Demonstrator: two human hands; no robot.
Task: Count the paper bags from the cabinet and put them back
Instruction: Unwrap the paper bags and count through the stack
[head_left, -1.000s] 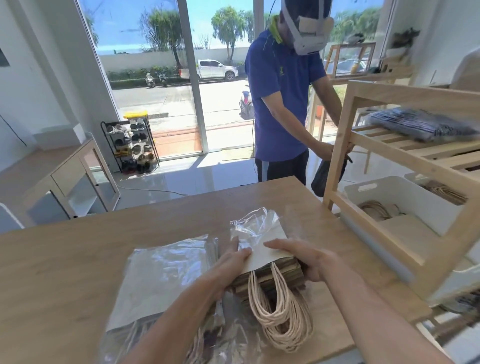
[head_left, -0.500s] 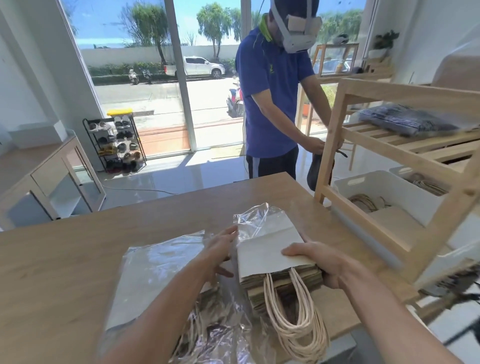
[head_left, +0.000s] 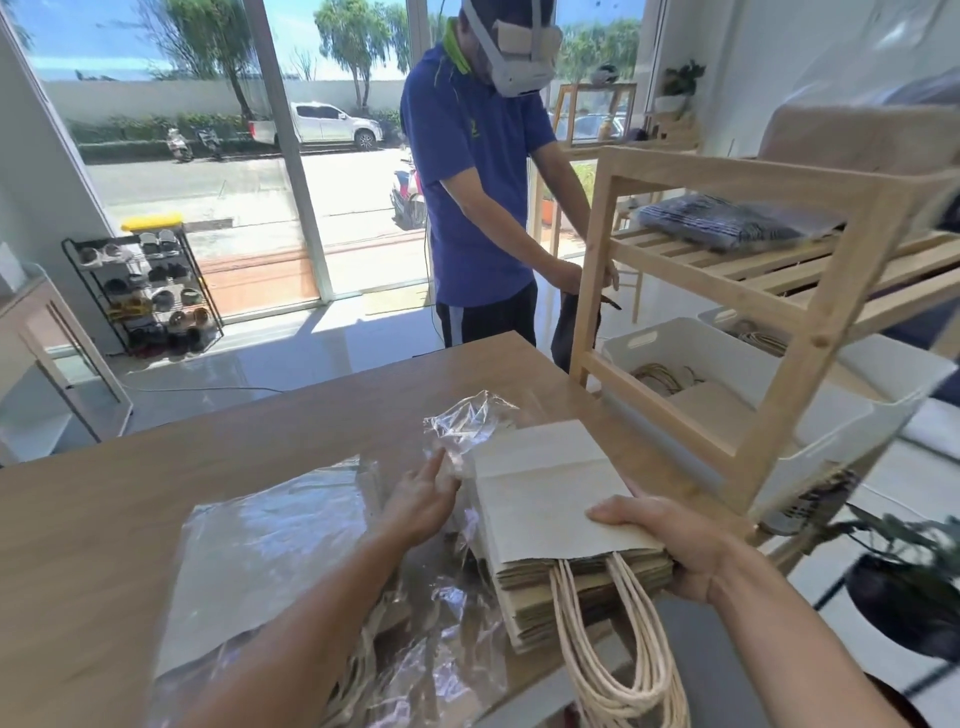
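A stack of flat brown paper bags (head_left: 540, 499) with cream rope handles lies near the front edge of the wooden table (head_left: 104, 519). My right hand (head_left: 670, 545) grips the stack's near right corner, thumb on top. The stack is halfway out of a clear plastic sleeve (head_left: 467, 421). My left hand (head_left: 423, 501) holds that sleeve at the stack's left side, index finger extended. A second pack of bags in plastic wrap (head_left: 260, 561) lies to the left, under my left forearm.
A wooden shelf rack (head_left: 810, 332) stands right of the table, with white bins (head_left: 727, 364) holding more bags and a striped wrapped bundle (head_left: 727, 223) above. A person in a blue shirt (head_left: 478, 197) stands behind the table at the rack. A potted plant (head_left: 909, 587) is at the lower right.
The stack of bags has slid to the right and further out of its plastic sleeve with my right hand. My left hand stays at the sleeve.
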